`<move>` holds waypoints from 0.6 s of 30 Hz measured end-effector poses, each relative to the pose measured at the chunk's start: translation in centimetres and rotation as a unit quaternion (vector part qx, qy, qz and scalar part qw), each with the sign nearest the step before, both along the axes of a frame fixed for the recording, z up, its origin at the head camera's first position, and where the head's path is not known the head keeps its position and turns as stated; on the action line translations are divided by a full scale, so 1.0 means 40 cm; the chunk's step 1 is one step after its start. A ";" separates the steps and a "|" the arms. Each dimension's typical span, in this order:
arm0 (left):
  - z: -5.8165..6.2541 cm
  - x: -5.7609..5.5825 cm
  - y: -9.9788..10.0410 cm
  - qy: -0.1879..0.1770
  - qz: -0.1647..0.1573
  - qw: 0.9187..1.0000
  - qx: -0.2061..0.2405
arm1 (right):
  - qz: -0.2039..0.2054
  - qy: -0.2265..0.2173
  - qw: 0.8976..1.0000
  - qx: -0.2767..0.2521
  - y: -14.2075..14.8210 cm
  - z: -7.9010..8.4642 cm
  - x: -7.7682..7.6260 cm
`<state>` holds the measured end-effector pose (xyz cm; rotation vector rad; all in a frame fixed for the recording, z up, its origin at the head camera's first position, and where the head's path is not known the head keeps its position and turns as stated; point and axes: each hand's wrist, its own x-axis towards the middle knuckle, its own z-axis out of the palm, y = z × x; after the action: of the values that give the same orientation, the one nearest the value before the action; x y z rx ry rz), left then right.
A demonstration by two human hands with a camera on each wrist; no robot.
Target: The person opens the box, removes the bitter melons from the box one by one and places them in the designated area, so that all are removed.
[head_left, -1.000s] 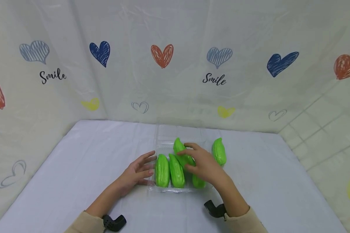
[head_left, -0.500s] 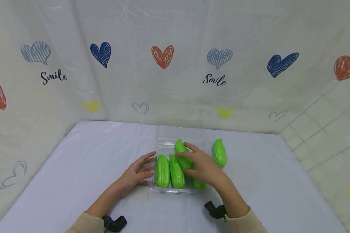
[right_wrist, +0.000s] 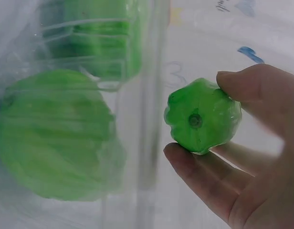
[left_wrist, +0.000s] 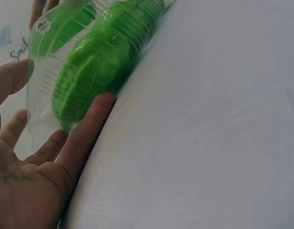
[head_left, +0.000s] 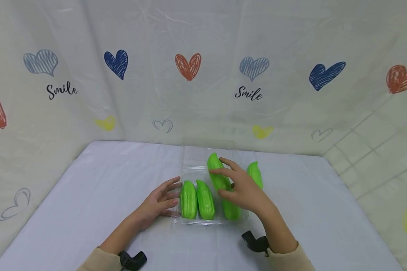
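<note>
In the head view my right hand [head_left: 240, 188] holds a bright green, ridged gourd [head_left: 217, 171] with a pointed tip between thumb and fingers, over the clear plastic box [head_left: 207, 222]. The right wrist view shows the lobed blunt end of this held gourd [right_wrist: 199, 117], raised beside the box wall. Inside the box lie two gourds side by side at the left and another gourd [head_left: 231, 211] at the right, partly behind my right hand. My left hand [head_left: 157, 201] rests along the box's left side, its fingers spread against the clear wall [left_wrist: 42, 102].
Another green gourd [head_left: 255, 175] lies on the white cloth to the right of the box, partly covered by my right hand. The clear lid [head_left: 207, 153] stands raised at the back. A printed curtain [head_left: 203, 105] hangs behind the table [head_left: 115, 180].
My right hand has lifted its gourd up and away from the gourds in the box, shifting slightly right. More of the right-hand gourd shows. My left hand stays put.
</note>
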<state>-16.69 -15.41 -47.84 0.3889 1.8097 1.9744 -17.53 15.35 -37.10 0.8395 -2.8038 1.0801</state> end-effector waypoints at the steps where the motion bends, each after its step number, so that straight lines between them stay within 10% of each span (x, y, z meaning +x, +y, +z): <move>1: 0.001 0.001 0.000 0.001 0.000 1.000 0.000 | 0.000 0.000 1.000 -0.003 0.003 0.003 0.000; 18: 0.003 0.005 -0.001 0.003 -0.004 1.000 -0.002 | -0.001 0.004 0.999 -0.033 0.042 0.023 -0.004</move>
<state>-16.50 -15.45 -47.73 0.3996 1.8141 1.9657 -17.70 17.05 -36.20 0.8338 -2.7442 1.1590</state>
